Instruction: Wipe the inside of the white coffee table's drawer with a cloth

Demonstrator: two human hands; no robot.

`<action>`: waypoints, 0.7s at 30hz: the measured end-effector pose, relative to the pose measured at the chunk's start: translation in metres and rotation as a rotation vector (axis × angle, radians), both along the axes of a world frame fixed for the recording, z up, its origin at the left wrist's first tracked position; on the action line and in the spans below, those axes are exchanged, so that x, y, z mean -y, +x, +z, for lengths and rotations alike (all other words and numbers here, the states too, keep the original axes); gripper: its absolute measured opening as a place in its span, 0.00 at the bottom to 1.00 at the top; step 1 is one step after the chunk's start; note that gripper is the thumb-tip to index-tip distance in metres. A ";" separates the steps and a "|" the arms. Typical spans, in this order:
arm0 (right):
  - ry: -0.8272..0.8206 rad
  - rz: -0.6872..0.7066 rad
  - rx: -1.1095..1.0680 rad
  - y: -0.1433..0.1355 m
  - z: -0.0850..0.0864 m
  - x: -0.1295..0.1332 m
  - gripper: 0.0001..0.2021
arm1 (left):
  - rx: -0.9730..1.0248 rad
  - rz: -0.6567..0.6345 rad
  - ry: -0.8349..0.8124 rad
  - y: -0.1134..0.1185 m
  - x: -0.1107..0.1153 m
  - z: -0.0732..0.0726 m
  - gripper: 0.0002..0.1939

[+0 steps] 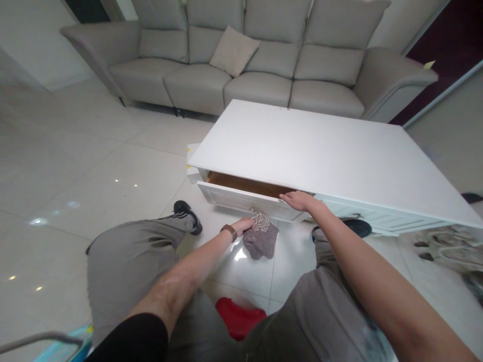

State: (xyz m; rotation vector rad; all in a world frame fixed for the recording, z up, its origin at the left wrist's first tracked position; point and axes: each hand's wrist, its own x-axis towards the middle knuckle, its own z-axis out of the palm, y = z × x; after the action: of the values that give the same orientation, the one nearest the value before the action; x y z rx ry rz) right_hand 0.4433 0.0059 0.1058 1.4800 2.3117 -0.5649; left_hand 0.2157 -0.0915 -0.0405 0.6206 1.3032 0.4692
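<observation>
A white low table [302, 146] has a front drawer [241, 198] pulled partly out, with a brown interior showing. My left hand [245, 225], with a brown band at the wrist, is closed on a grey-brown patterned cloth [260, 241] that hangs in front of the drawer, just by its small knob [252, 208]. Over the top edge of the drawer front, toward its right end, lies my right hand [298, 199], fingers extended and holding nothing.
Behind the table stands a grey sofa [264, 85] with a beige cushion [234, 51]. A red object [240, 318] is between my legs. A blue item [71, 346] sits at the bottom left, and a patterned rug [449, 246] at the right.
</observation>
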 end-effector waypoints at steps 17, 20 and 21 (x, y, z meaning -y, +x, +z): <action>0.048 0.094 0.115 -0.022 -0.003 0.007 0.21 | -0.449 -1.294 0.668 -0.079 -0.041 0.236 0.18; 0.052 0.091 0.146 -0.027 0.001 0.008 0.19 | -0.584 -1.296 0.733 -0.078 -0.043 0.232 0.12; 0.053 0.090 0.156 -0.029 0.001 0.008 0.19 | -0.669 -1.301 0.763 -0.075 -0.040 0.230 0.11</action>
State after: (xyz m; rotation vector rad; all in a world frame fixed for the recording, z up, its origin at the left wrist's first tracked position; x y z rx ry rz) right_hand 0.4139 -0.0024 0.1072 1.3825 2.2741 -0.3533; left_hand 0.1404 -0.0511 0.1894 2.1901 0.9921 -0.4126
